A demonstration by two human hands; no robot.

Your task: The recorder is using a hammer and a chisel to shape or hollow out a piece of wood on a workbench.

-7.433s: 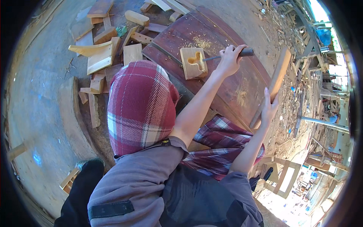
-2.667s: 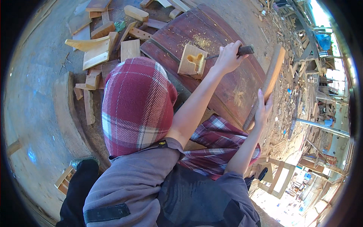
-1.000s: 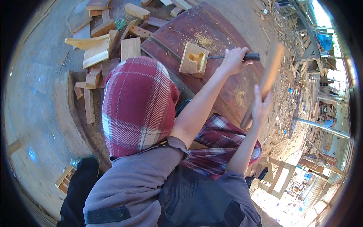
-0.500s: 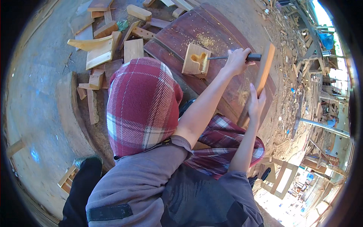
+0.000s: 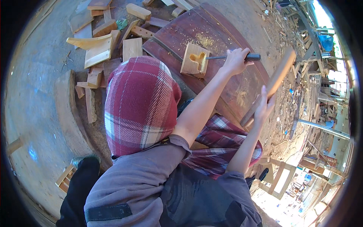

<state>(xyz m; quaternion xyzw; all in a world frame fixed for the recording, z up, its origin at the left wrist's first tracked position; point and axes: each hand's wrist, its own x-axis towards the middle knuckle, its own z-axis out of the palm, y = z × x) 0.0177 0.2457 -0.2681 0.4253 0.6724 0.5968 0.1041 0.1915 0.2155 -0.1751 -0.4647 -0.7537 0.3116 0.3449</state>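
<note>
My left hand [image 5: 237,61] is closed around a chisel [image 5: 252,57] with a dark handle and a thin metal blade. The blade lies almost level, its tip at the right part of a hollow cut into a light wooden block [image 5: 188,65]. That hollow has rounded lobes. The block rests on a dark reddish wooden board [image 5: 170,32]. In my right hand [image 5: 263,106] is a long wooden bar [image 5: 280,73], gripped along its lower half and slightly blurred at the top. A gap separates the bar from the end of the chisel handle.
Wood shavings [image 5: 205,40] are scattered on the board beyond the block. Wood offcuts [image 5: 99,51] lie piled at the far left, near a curved wooden piece [image 5: 70,109]. Plaid cloth [image 5: 140,102] covers my left knee. Debris litters the ground on the right.
The bar in my right hand has swung to the right, away from the chisel handle. My left hand and the chisel stay at the block almost unmoved.
</note>
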